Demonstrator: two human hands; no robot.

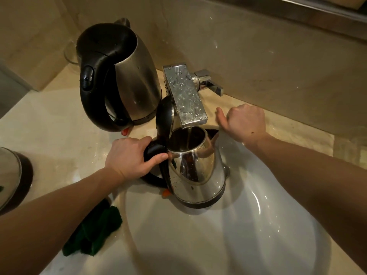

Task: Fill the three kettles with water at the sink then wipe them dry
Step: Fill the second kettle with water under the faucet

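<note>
A shiny steel kettle (195, 167) with its black lid flipped up sits in the white sink (248, 235), its mouth right under the flat chrome tap spout (185, 96). My left hand (132, 155) grips its black handle. My right hand (245, 122) rests on the counter just right of the spout, fingers curled under and thumb out, holding nothing. A larger dull steel kettle (123, 76) with a black handle and lid stands on the counter behind, to the left. At the left edge, part of a third kettle (12, 175) shows.
A dark green cloth (95, 233) lies on the counter at the sink's left rim. The chrome tap lever (210, 82) sticks out from the spout's base toward the beige wall. A glass bowl (69, 54) stands behind the large kettle.
</note>
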